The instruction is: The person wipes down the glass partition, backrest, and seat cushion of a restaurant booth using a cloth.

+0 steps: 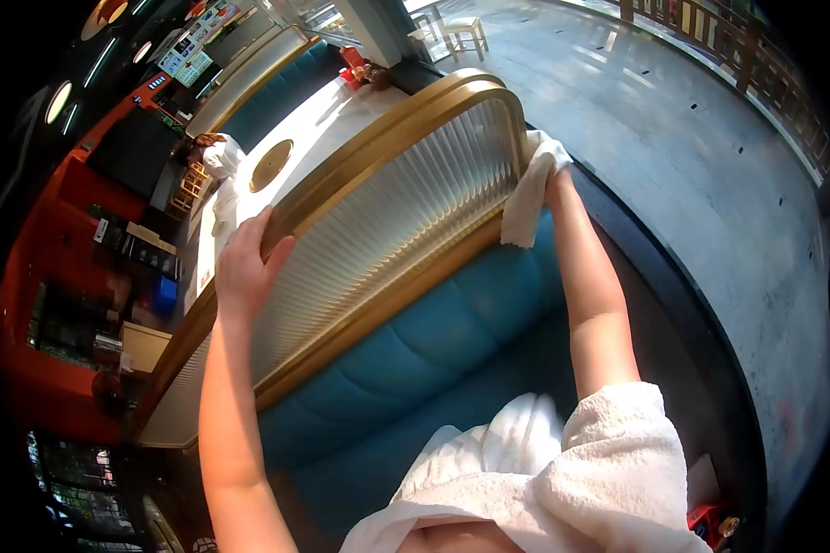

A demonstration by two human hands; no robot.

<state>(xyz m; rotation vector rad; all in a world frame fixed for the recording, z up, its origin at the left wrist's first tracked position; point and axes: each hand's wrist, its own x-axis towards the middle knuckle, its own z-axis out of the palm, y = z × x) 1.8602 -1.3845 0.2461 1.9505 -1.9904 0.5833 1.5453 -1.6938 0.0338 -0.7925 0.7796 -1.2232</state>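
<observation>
A booth partition runs diagonally across the head view, with a ribbed translucent panel point(415, 189) inside a gold-coloured frame point(378, 143). My left hand point(244, 263) grips the frame's top edge, the fingers over the far side and the thumb on the near side. At the partition's right end, my right hand point(555, 177) holds a white cloth point(526, 198) against the frame. The cloth covers most of the fingers and hangs down beside the panel. Below the partition is a teal padded seat back point(415, 336).
Beyond the partition stands a white table point(318, 124) with a round brass-coloured inset point(271, 166) and red containers point(352, 64). A person in white point(219, 157) is at its far side. To the right, a dark ledge point(659, 249) borders the grey floor point(701, 184). A stool point(464, 35) stands outside.
</observation>
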